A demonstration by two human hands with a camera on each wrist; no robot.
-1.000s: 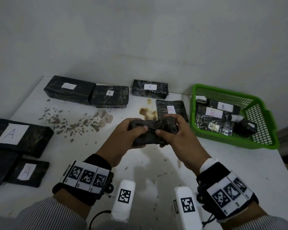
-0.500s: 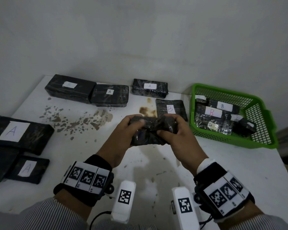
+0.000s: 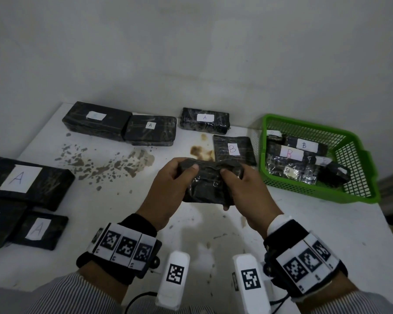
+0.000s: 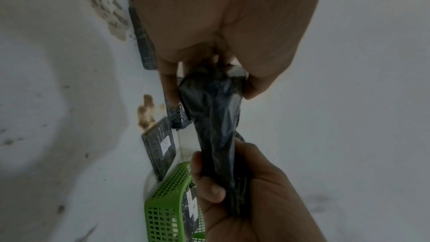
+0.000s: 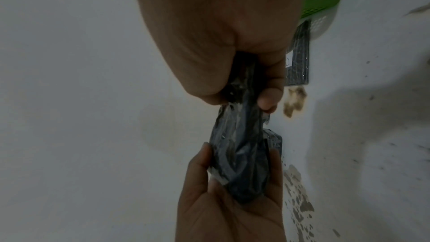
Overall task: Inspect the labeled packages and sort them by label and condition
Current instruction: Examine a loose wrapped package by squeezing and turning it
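Both hands hold one crumpled black wrapped package [image 3: 205,184] above the middle of the white table [image 3: 304,223]. My left hand [image 3: 170,189] grips its left end, thumb on top; my right hand [image 3: 245,189] grips its right end. The left wrist view shows the package [image 4: 216,117] edge-on, with a scrap of white label at my left fingers. In the right wrist view the package [image 5: 242,154] runs between both hands. Its label letter is hidden. A flat package marked B [image 3: 234,150] lies just behind it.
A green basket [image 3: 359,196] at the right holds several B packages. Three black packages, two marked A, line the back edge [image 3: 150,130]. More A packages [image 3: 25,180] sit at the left. Brown stains [image 3: 114,164] mark the table.
Both hands have tilted the package so its broad face turns up toward the head camera. The hands stayed in the same place above the table.
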